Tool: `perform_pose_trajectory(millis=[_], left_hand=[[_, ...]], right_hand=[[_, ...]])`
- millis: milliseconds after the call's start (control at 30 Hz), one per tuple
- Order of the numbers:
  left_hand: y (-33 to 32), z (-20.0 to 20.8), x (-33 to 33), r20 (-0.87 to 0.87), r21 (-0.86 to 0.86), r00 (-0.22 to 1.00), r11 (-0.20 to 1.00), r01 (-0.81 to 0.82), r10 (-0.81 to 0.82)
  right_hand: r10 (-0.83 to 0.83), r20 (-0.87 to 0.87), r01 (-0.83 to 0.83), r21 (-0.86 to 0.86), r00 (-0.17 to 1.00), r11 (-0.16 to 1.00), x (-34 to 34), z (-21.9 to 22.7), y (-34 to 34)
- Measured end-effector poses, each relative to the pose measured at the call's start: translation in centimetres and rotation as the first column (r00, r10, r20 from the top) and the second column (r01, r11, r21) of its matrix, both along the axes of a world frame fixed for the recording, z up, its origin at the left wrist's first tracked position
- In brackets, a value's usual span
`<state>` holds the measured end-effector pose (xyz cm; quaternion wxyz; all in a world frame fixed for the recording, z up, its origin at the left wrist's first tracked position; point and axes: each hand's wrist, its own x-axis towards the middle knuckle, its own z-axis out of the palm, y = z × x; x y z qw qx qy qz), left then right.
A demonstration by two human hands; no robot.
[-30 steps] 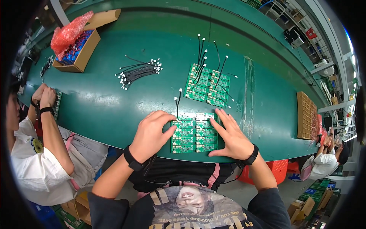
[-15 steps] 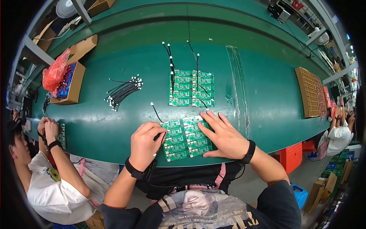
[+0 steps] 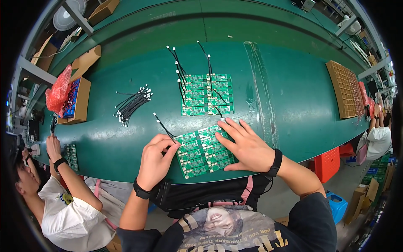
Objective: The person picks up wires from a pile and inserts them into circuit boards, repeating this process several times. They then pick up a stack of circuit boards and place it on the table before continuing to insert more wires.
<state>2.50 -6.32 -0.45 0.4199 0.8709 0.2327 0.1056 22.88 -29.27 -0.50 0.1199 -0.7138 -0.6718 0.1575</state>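
A green circuit board panel (image 3: 195, 163), made up of several small boards in two columns, lies at a slant near the table's front edge. At its upper left corner, my left hand (image 3: 157, 156) pinches the lower end of a thin black cable (image 3: 165, 128) between thumb and forefinger. The cable's white-tipped free end sticks up and away to the left. My fingertips hide where the cable meets the board. My right hand (image 3: 247, 149) lies spread over the panel's right edge, fingers apart, holding nothing.
Behind stands a second panel (image 3: 193, 102) with several black cables rising from it. A cable bundle (image 3: 133, 105) lies to the left. Farther left is a cardboard box (image 3: 84, 98) with red bubble wrap (image 3: 59, 94). A divided tray (image 3: 345, 90) sits at right. A co-worker (image 3: 73, 210) works at left.
My left fingers have shifted slightly and now pinch lower on the upper left corner, where two cable lengths show instead of one. My right hand stays on the panel. The view has tilted a little.
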Motion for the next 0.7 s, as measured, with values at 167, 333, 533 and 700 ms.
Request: perform_pose_trajectory(millis=[167,333,533,700], left_hand=[[-0.2,-0.7,-0.5,0.114,-0.120,0.992,0.992,-0.032,0.046],[-0.2,-0.5,-0.4,0.128,-0.041,0.991,0.999,-0.025,0.030],[-0.2,1.0,-1.1,0.201,0.221,0.979,0.975,-0.011,-0.034],[2.0,2.8,-2.3,0.140,0.290,0.987,0.956,0.037,-0.081]], right_hand=[[0.003,0.004,-0.003,0.015,1.000,1.000,0.1,-0.1,0.0],[0.001,0.008,-0.001,0.004,1.000,1.000,0.2,0.1,0.2],[0.000,-0.014,0.000,0.016,1.000,1.000,0.2,0.1,0.3],[-0.010,-0.050,0.011,0.029,0.999,1.000,0.1,0.2,0.1]])
